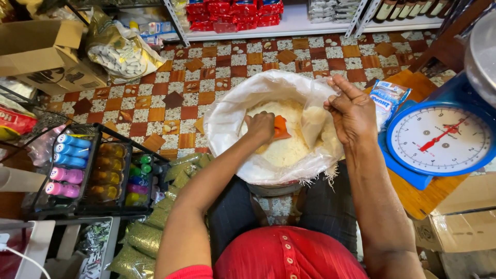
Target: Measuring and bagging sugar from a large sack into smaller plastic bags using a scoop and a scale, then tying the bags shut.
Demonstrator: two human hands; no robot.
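A large white woven sack (227, 119) stands open between my knees, filled with pale rice (287, 147). My left hand (260, 126) is down inside it, closed around an orange scoop (280, 129) that rests on the rice. My right hand (353, 111) is at the sack's right rim, pinching open a small clear plastic bag (315, 124) that hangs into the sack beside the scoop.
A blue dial scale (439, 139) sits on a wooden stool (413, 194) at right, a small blue-and-white packet (388, 98) beside it. At left stands a black wire rack (82, 170) of coloured bottles, with green packets (150, 232) below. Cardboard boxes (41, 51) and shelves (289, 23) lie beyond.
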